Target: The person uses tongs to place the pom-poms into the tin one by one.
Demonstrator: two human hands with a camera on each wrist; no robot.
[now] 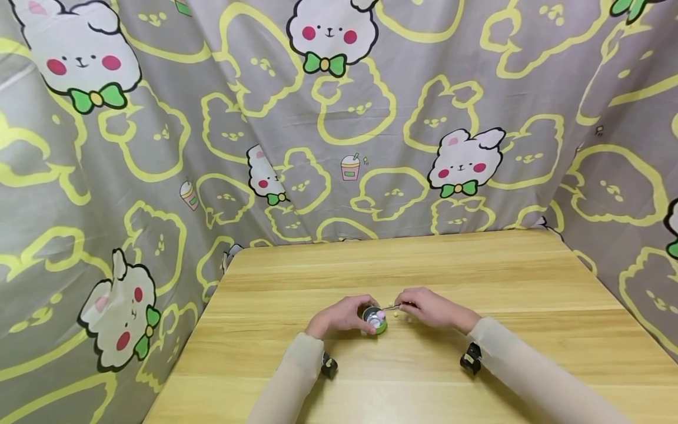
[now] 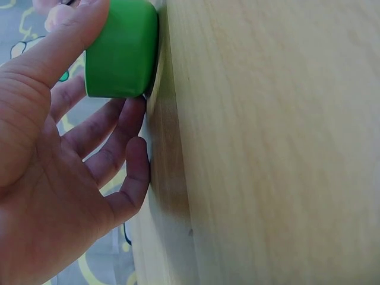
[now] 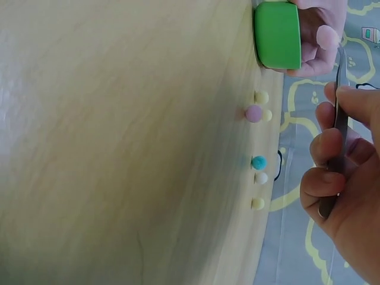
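My left hand [image 1: 345, 315] grips a small round green container [image 2: 122, 50] that stands on the table, its thumb at the near side and fingers curled behind. The container's inside looks silvery in the head view. In my right hand [image 1: 430, 309] are dark metal tweezers [image 3: 340, 122], pinched between thumb and fingers. At their tip is a pale pink ball [image 3: 327, 37], held over the container's opening. Small loose balls lie on the table below the right hand: a pink ball [image 3: 253, 113], a teal ball [image 3: 259, 162], a white ball [image 3: 260, 177] and several pale yellow ones.
The wooden table [image 1: 413, 383] has a light grain. A grey curtain [image 1: 386, 112] with rabbit prints hangs behind it and at both sides. Dark wrist cameras sit below the left sleeve [image 1: 303, 359] and the right sleeve [image 1: 529, 365].
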